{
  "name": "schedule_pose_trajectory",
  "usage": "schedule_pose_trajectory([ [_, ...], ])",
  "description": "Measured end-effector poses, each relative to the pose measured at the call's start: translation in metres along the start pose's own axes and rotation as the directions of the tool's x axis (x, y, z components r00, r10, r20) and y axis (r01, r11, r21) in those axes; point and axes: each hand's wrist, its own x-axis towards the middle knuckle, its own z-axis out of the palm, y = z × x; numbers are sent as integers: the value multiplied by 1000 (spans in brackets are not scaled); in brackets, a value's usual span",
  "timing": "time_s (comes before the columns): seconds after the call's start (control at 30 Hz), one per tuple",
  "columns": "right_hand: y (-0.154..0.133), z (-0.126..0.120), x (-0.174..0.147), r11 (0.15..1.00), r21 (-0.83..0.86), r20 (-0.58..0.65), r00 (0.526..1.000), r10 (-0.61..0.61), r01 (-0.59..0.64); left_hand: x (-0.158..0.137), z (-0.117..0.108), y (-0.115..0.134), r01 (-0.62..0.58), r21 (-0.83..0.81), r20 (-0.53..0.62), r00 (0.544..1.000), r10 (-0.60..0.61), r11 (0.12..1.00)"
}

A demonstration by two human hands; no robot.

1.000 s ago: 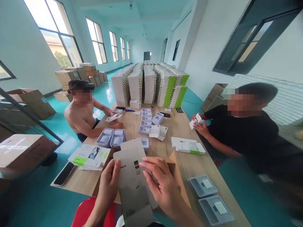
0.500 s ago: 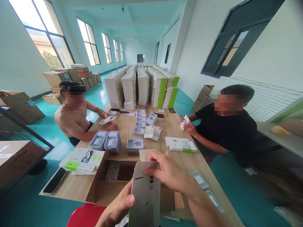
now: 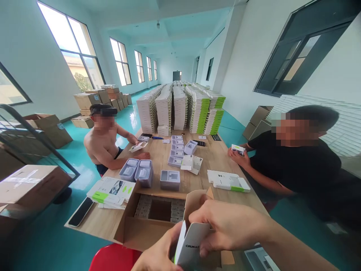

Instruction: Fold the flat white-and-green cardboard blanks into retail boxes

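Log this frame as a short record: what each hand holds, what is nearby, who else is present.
left hand: grips the carton's lower edge
right hand: on the carton's upper part
held: small white carton, partly folded
below hands: open cardboard box
table: grey trays, flat cartons
others: two people seated, one per side

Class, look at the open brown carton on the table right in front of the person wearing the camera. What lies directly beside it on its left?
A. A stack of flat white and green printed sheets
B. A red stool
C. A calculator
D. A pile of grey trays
A: the flat printed sheets lie just left of the open carton on the table.
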Motion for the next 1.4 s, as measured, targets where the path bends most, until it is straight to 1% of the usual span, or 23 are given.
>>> schedule_pose_trajectory([
  [0.07, 0, -1, 1, 996, -69, -61, 996, -63, 59, 2, 0, 4, -29, 111, 3, 1000, 29, 993],
  [0.1, 2, -2, 2, 993, -105, -119, 990, -73, 61, 3, -1, 5, -24, 136, -34, 999, 29, 990],
  [0.17, 11, -2, 6, 992, -124, -284, 958, -44, 9, 2, -4, 3, 13, 126, -179, 984, 9, 992],
  [0.2, 17, 1, 9, 995, -99, -395, 918, -26, -14, 0, -6, -1, 30, 101, -269, 963, -1, 994],
  [0.23, 25, 6, 13, 998, -56, -516, 857, -16, -14, -2, -8, -5, 30, 58, -364, 931, -7, 998],
  [0.3, 41, 24, 22, 995, 73, -693, 721, 4, 65, -5, -10, -16, -17, -62, -531, 847, -18, 998],
  [0.33, 47, 37, 26, 982, 151, -732, 681, 32, 117, -7, -10, -21, -53, -120, -593, 805, -29, 991],
  [0.37, 52, 52, 31, 953, 267, -695, 714, 86, 145, -8, -9, -25, -88, -168, -638, 769, -40, 982],
  [0.4, 54, 67, 34, 898, 417, -601, 784, 155, 142, -8, -7, -28, -112, -205, -668, 742, -55, 972],
  [0.43, 55, 82, 38, 828, 547, -518, 827, 219, 124, -8, -5, -30, -122, -230, -685, 725, -71, 966],
  [0.47, 55, 96, 40, 765, 635, -467, 843, 266, 111, -8, -3, -31, -126, -248, -692, 717, -85, 960],
  [0.53, 53, 117, 45, 682, 721, -463, 820, 337, 127, -6, 2, -32, -128, -277, -694, 712, -106, 952],
  [0.63, 53, 131, 48, 639, 753, -504, 760, 411, 154, -4, 5, -33, -125, -296, -700, 703, -126, 947],
  [0.83, 68, 141, 54, 707, 692, -591, 677, 439, 145, -4, -3, -43, -80, -240, -722, 681, -123, 968],
  [0.9, 70, 148, 57, 687, 706, -607, 647, 462, 173, -5, -5, -44, -47, -213, -719, 684, -124, 976],
  [0.97, 72, 154, 61, 663, 716, -638, 591, 494, 219, -6, -6, -41, -7, -168, -717, 687, -117, 986],
  [1.07, 77, 159, 65, 695, 665, -703, 543, 459, 273, -6, -5, -28, 11, -34, -680, 732, -31, 999],
  [1.13, 80, 159, 65, 745, 610, -729, 558, 396, 269, -5, -3, -20, -58, 52, -641, 763, 78, 997],
  [1.17, 81, 159, 65, 771, 580, -739, 569, 362, 263, -3, -2, -17, -110, 93, -633, 760, 144, 990],
  [1.2, 81, 159, 64, 794, 550, -747, 577, 331, 258, -1, -1, -15, -166, 136, -642, 736, 214, 977],
  [1.27, 78, 160, 63, 828, 500, -769, 571, 289, 254, 6, 4, -14, -268, 221, -696, 630, 344, 938],
  [1.33, 72, 164, 64, 843, 469, -806, 517, 288, 262, 14, 8, -18, -334, 248, -746, 533, 399, 909],
  [1.4, 67, 167, 64, 846, 458, -834, 459, 305, 271, 22, 11, -24, -381, 234, -783, 471, 406, 894],
])
